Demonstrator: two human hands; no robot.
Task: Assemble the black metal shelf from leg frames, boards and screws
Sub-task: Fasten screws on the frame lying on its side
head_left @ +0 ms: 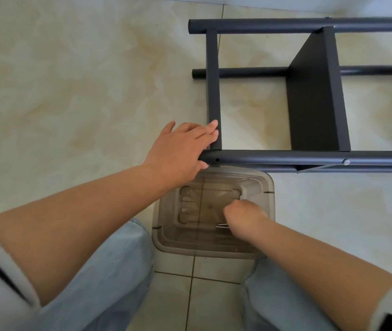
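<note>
1. Your left hand (180, 151) lies spread over the near end of the shelf, fingers straight against the end crossbar (214, 91) and thumb below the near leg tube (309, 158), steadying it rather than gripping it.
2. Your right hand (242, 217) is down in the clear plastic bin (265, 187) with fingers curled; something thin and metallic (222, 226) shows at its knuckles, but you cannot tell whether it is pinched.
3. The black metal shelf (309, 91) lies on its side on the tiled floor (70, 80), just beyond the bin.
4. Done, by the look of it: both leg frames joined, one board (314, 103) fixed, a screw (346, 161) seated in the near tube.
5. Left: an empty hole (217, 160) beside your left hand likely wants a screw; further boards probably remain.
</note>
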